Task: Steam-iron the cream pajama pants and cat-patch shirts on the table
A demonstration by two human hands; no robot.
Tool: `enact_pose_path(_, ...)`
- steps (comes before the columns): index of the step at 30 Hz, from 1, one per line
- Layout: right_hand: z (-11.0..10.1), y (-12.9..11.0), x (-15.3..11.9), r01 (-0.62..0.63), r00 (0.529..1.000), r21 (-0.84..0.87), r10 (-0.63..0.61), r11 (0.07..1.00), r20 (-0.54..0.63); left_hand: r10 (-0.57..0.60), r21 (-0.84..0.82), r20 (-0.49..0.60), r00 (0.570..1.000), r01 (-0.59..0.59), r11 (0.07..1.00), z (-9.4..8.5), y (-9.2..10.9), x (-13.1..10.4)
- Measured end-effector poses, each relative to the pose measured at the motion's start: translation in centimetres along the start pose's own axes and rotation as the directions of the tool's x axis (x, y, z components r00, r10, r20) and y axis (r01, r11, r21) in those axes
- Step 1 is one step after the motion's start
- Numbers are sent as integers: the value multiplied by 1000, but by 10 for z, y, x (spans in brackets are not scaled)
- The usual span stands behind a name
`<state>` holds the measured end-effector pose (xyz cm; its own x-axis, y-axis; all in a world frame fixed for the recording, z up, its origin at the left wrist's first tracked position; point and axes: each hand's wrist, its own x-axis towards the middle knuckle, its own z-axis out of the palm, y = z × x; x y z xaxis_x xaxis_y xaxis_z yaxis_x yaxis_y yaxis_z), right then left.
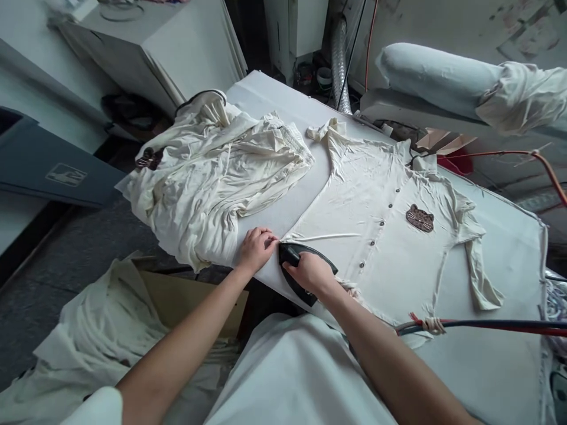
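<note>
A cream button-front shirt (354, 195) lies spread on the padded ironing table, with dark buttons down its front and a brown spotted cat-face patch (419, 218). My right hand (312, 273) is wrapped around the handle of a black iron (328, 264), which rests on the shirt's near hem. At the iron's tip, my left hand (257, 251) has its fingers drawn together on the hem corner of the shirt. The fabric under the iron is hidden.
Crumpled cream garments (212, 171) are heaped on the left of the ironing table (500, 360). Bundled hoses (487, 323) cross at right. A padded sleeve arm (438, 68) stands behind. More cream cloth (95, 330) hangs over a cardboard box (195, 301) below left.
</note>
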<state>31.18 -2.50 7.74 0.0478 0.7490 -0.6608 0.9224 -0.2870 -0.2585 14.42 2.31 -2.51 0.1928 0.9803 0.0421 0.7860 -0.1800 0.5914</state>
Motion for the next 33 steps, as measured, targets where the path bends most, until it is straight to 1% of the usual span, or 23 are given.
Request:
enact_pose_path(3,6,-3,-4,-4,1000,-74,5,997,4,-55,15,53,997,54,998,-5,9,14)
enact_pose_path(5,4,4,-13,49,998,-140,-42,989,49,-56,32,118,991,53,998,-10,16,22)
enact_pose_path(6,0,9,-19,82,994,-162,-69,983,81,-46,13,162,986,45,999,-12,18,24)
enact_pose_path(8,-12,21,-26,92,992,-148,-77,985,102,-30,-120,260,965,63,991,-18,17,25)
enact_pose_path(10,-31,28,-25,32,998,-43,-30,999,61,-21,-336,363,931,152,930,-23,11,25)
enact_pose_path(12,-51,26,-10,-24,1000,69,24,997,3,-13,-508,465,885,279,815,-26,4,25)
enact_pose_path(14,-69,16,17,-39,998,98,43,994,-40,-19,-590,560,828,415,692,-26,-1,27)
enact_pose_path(17,-90,1,67,-44,997,31,46,999,-70,-77,-600,664,744,591,539,-22,-6,29)
enact_pose_path(19,-109,5,96,-40,996,5,40,999,-76,-122,-577,705,699,664,476,-19,-11,30)
enact_pose_path(21,-138,26,120,-75,992,43,79,996,-100,-135,-553,740,658,711,435,-17,-17,29)
enact_pose_path(23,-177,61,138,-190,967,158,213,969,-141,-126,-533,772,623,743,405,-14,-23,29)
enact_pose_path(24,-198,82,145,-259,941,237,300,936,-155,-119,-525,785,608,755,394,-12,-25,29)
enact_pose_path(26,-236,125,153,-372,875,367,454,853,-167,-110,-505,807,580,776,378,-9,-29,30)
enact_pose_path(27,-250,144,153,-403,849,420,504,813,-160,-106,-489,821,562,785,380,-7,-31,30)
enact_pose_path(28,-259,161,150,-414,834,467,531,781,-148,-100,-470,833,544,792,390,-5,-33,31)
enact_pose_path(29,-262,175,143,-414,833,500,538,761,-130,-93,-450,845,526,795,406,-4,-35,32)
enact_pose_path(30,-257,185,133,-414,840,518,533,749,-98,-84,-430,857,508,797,425,-3,-36,33)
enact_pose_path(31,-247,190,120,-421,853,527,520,739,-47,-74,-411,869,490,796,444,-2,-38,34)
enact_pose_path(32,-230,190,104,-430,868,517,496,741,12,-64,-396,878,475,795,460,-2,-39,36)
enact_pose_path(33,-207,187,85,-434,887,478,454,764,79,-60,-382,885,462,793,474,-1,-41,37)
